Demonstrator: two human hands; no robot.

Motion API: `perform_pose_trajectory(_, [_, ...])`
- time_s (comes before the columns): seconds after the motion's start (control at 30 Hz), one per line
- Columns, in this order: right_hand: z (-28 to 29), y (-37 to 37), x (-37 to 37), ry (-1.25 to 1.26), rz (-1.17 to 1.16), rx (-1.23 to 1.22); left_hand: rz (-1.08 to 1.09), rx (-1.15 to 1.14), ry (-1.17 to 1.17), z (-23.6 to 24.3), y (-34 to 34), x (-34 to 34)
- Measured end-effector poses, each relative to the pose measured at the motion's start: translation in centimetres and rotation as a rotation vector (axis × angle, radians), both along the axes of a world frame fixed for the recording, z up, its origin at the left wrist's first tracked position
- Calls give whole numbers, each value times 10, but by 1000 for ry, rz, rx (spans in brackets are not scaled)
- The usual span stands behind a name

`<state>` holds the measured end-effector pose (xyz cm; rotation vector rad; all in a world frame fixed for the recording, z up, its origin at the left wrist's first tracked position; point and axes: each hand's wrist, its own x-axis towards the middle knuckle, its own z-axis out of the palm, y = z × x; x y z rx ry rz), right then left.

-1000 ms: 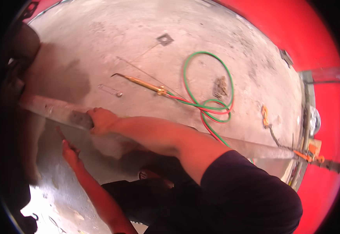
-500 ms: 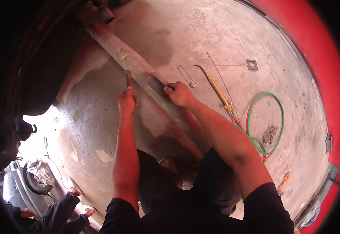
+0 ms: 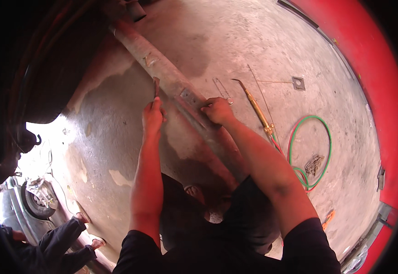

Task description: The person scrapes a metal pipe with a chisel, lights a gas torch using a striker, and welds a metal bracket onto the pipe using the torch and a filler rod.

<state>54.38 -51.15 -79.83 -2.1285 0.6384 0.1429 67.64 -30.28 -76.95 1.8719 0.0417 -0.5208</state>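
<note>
Head view: long grey-brown metal beam (image 3: 164,71) lies diagonally across the stained concrete floor (image 3: 117,137), running from upper left down toward the wearer's legs. On its upper face, about midway along the visible length, sits a dark flat metal plate (image 3: 190,96) with small holes.

Left hand (image 3: 153,118) is closed around a thin, flat, reddish-brown tool (image 3: 157,86), held upright, upper end near the beam's left edge. Exact kind of tool too small to tell; contact with the beam cannot be told.

Right hand (image 3: 216,111) rests at the beam's right side, just beyond the plate's near end. Fingers bent inward, gap narrow; whether they grip anything cannot be told.

Right of the beam, on the floor: thin wire loop with a round metal end (image 3: 229,101), near the right hand; then a brass torch with a dark bent tip (image 3: 256,108), joined to looped green and red hoses (image 3: 330,137). Farther out, a square grey plate with a round hole (image 3: 298,83).

Lower left: another person's dark-trousered legs (image 3: 64,239), beside a silver car (image 3: 14,205).
</note>
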Motion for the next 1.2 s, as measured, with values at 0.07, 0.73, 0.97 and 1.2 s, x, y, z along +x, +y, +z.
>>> perform_pose_trajectory(0.07, [6,1,1,118,42,-121,-31,21,-11,2,3,0])
perform_pose_trajectory(0.73, [2,-12,-4,157,170,-76,-40,15,-37,-1,-1,-2])
perform_pose_trajectory(0.97, [1,-14,-8,154,183,-98,-41,35,-44,-7,-3,-4])
perform_pose_trajectory(1.2, [0,-16,-9,129,176,-50,-62,137,-97,-25,1,7])
